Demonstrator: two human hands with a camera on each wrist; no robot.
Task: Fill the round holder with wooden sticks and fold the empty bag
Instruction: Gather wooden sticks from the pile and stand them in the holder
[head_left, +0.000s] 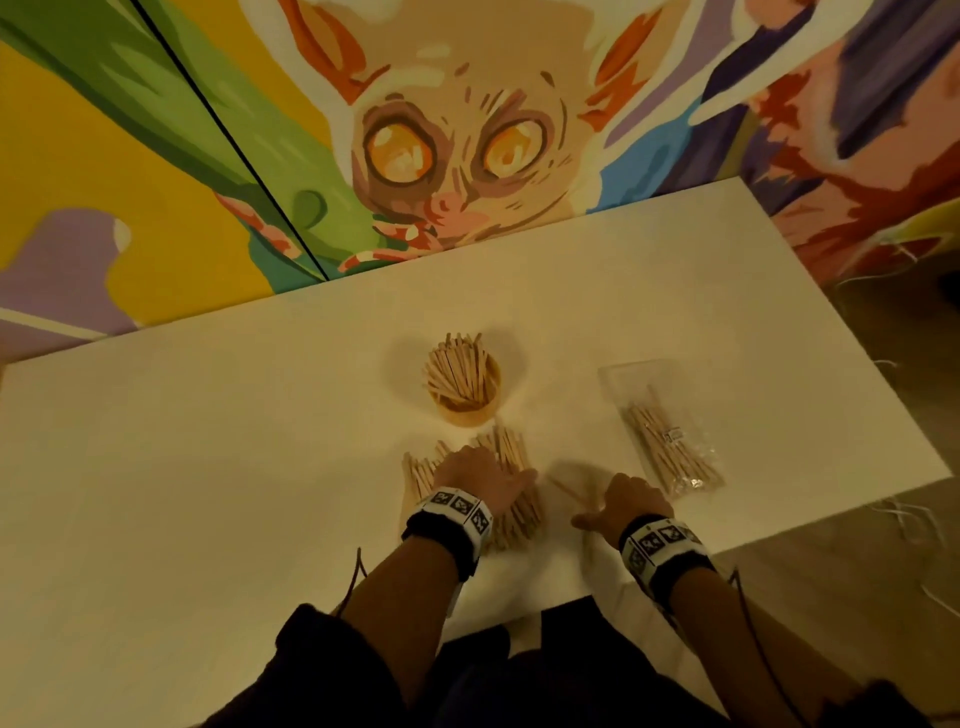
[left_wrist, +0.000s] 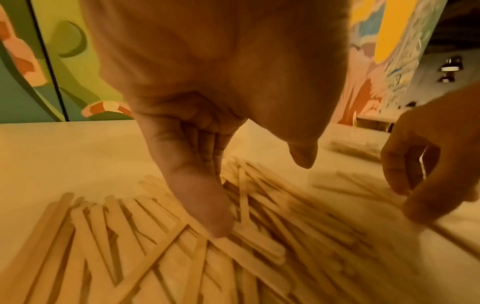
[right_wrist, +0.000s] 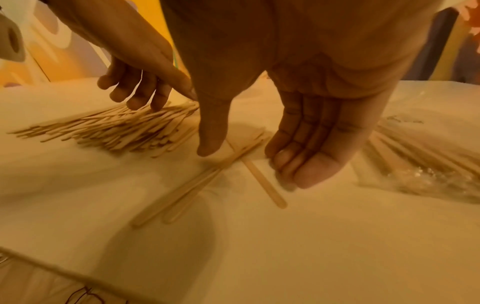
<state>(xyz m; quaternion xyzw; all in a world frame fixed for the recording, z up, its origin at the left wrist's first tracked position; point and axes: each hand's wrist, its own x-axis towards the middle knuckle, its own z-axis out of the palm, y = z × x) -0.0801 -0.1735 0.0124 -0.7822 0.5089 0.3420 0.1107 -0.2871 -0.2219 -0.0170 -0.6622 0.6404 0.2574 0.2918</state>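
Observation:
A round wooden holder (head_left: 470, 413) stands mid-table with several wooden sticks (head_left: 457, 371) upright in it. Just in front of it lies a loose pile of sticks (head_left: 511, 512). My left hand (head_left: 485, 478) rests on that pile, its fingers (left_wrist: 202, 205) bent down with the tips touching the sticks and gripping none. My right hand (head_left: 626, 501) hovers flat a little to the right, its fingers (right_wrist: 306, 164) straight and together above a few stray sticks (right_wrist: 187, 193). Farther right, a clear plastic bag (head_left: 618, 382) lies flat with several sticks inside.
The white table (head_left: 208, 467) is backed by a painted mural wall. Its front edge runs close under my wrists, and its right edge lies just beyond the bag. Thin white cords (head_left: 904, 525) lie on the floor at the right.

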